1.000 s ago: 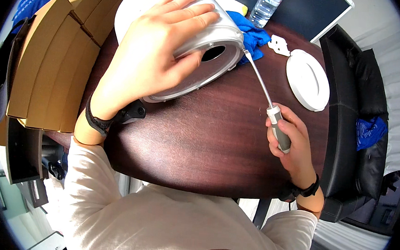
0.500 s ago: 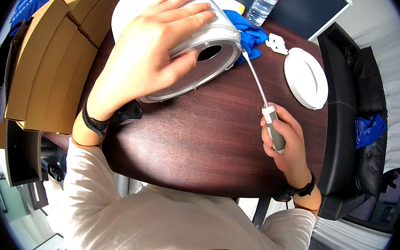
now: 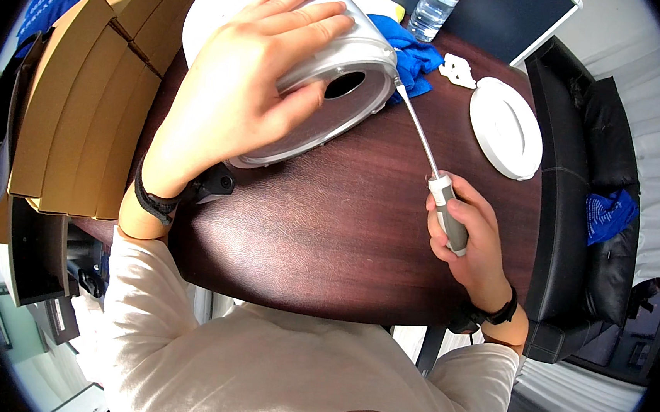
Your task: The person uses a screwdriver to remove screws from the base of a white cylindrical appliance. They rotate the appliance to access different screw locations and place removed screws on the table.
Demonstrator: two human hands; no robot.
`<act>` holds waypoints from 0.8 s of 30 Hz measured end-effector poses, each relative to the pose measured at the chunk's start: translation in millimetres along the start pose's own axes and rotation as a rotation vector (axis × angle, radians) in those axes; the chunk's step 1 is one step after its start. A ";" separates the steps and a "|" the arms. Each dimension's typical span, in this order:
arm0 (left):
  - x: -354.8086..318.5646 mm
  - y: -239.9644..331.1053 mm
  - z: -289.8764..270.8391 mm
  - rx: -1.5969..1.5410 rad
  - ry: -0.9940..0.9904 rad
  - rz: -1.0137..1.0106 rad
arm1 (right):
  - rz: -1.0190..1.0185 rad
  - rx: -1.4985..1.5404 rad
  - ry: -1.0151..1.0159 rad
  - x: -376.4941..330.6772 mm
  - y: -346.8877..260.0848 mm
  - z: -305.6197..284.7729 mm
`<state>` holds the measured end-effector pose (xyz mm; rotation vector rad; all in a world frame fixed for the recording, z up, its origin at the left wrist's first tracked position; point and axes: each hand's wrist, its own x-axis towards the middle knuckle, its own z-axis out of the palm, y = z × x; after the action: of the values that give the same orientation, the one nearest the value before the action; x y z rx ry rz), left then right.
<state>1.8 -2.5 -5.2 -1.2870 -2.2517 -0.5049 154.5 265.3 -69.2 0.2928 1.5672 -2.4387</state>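
Note:
My left hand (image 3: 239,83) lies flat with spread fingers on top of a large white round appliance (image 3: 332,82) that is tipped on its side on the dark wooden table (image 3: 327,237). The appliance's grey rim and a round hole in its underside face me. My right hand (image 3: 467,240) grips the grey handle of a long screwdriver (image 3: 426,163). Its thin shaft runs up and left, and the tip touches the appliance's rim at the right edge.
A white round lid (image 3: 505,127) lies at the table's right. A blue cloth (image 3: 413,58), a small white part (image 3: 458,69) and a clear water bottle (image 3: 436,5) sit behind the appliance. Brown cardboard boxes (image 3: 82,101) stand at the left, a black chair (image 3: 587,195) at the right.
The screwdriver and my right hand have shifted slightly left and up toward the appliance's rim. My left hand stays pressed on the appliance.

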 end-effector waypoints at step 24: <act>0.7 -0.8 0.6 0.003 -0.001 0.004 | -0.196 -0.366 0.096 -0.3 7.0 4.0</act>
<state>0.7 -2.1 -5.3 -1.2903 -2.2490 -0.4991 156.7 258.8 -73.6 0.1995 2.1315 -2.2364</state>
